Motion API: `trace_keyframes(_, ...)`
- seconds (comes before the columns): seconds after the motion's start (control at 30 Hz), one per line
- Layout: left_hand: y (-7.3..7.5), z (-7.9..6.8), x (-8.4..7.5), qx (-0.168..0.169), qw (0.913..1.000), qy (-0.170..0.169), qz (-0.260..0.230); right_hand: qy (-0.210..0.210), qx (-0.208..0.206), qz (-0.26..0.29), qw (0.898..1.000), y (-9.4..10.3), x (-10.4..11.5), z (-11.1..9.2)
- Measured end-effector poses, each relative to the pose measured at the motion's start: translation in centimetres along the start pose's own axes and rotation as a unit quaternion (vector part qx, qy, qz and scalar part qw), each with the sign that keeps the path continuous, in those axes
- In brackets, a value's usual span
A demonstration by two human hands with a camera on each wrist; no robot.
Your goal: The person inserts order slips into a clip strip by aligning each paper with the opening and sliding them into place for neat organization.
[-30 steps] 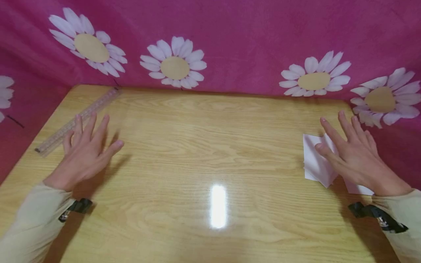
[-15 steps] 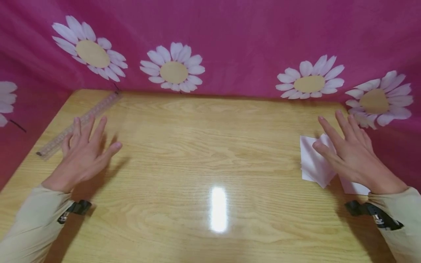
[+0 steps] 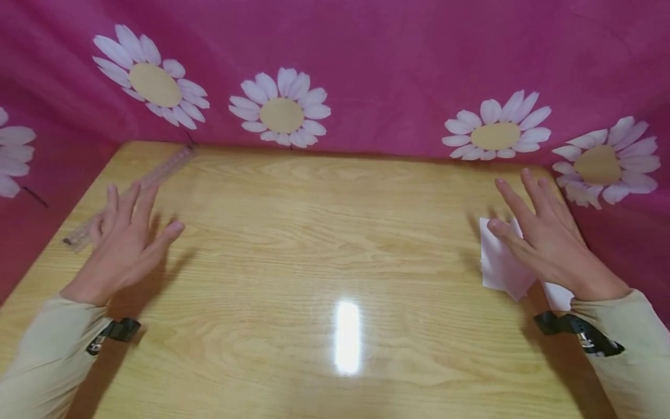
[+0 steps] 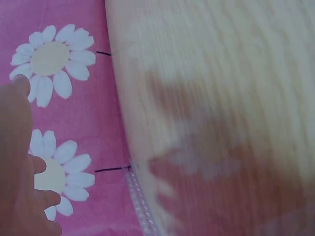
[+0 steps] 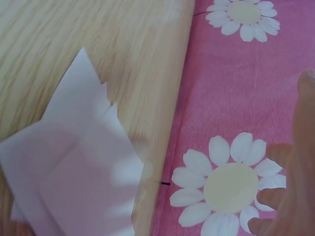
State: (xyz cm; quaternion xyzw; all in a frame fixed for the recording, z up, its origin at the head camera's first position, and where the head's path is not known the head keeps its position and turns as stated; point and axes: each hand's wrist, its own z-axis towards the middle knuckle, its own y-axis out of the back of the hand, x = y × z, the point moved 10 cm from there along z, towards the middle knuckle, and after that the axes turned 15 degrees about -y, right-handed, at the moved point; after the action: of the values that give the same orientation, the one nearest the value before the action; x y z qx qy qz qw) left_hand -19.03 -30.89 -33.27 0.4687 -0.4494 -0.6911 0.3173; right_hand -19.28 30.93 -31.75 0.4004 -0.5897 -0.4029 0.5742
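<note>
My left hand [image 3: 123, 247] is held over the left side of the table, fingers spread and holding nothing. In the head view it overlaps a clear plastic ruler [image 3: 168, 167], which lies slanted near the table's left edge; its middle is partly hidden by the fingers. The ruler's end [image 4: 140, 204] also shows in the left wrist view. My right hand [image 3: 549, 247] hovers with spread fingers over folded white paper pieces [image 3: 499, 265] at the right, hiding part of them. The right wrist view shows the white paper [image 5: 93, 157] overlapping in layers, with pointed and jagged edges.
The wood-grain table [image 3: 335, 233] has rounded far corners and carries a bright light reflection [image 3: 348, 337]. A pink cloth [image 3: 377, 75] with large white daisies stands along the back and both sides. Each wrist wears a black strap [image 3: 123, 330].
Both hands have drifted slightly to the left, the right one covering more of the paper's middle. The head view has shifted a little. Ruler and paper stay in place on the table.
</note>
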Motion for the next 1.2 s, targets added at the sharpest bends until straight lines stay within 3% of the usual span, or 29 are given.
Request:
trace_keyframes(0.23,0.0,-0.4,0.9,-0.014,0.9999,0.0,-0.004,0.013,0.005,0.025,1.0,-0.8,1.3,0.8)
trace_keyframes(0.57,1.2,-0.5,3.5,-0.072,0.997,0.012,-0.028,0.024,0.022,0.055,0.998,-2.1,3.7,1.9)
trace_keyframes(0.8,1.3,-1.1,5.5,-0.075,0.9963,0.036,-0.021,0.037,0.018,0.054,0.998,-2.4,5.6,2.7)
trace_keyframes(1.2,2.3,-1.0,7.7,-0.079,0.9956,0.048,0.015,0.076,0.034,0.063,0.995,-3.7,10.1,4.1)
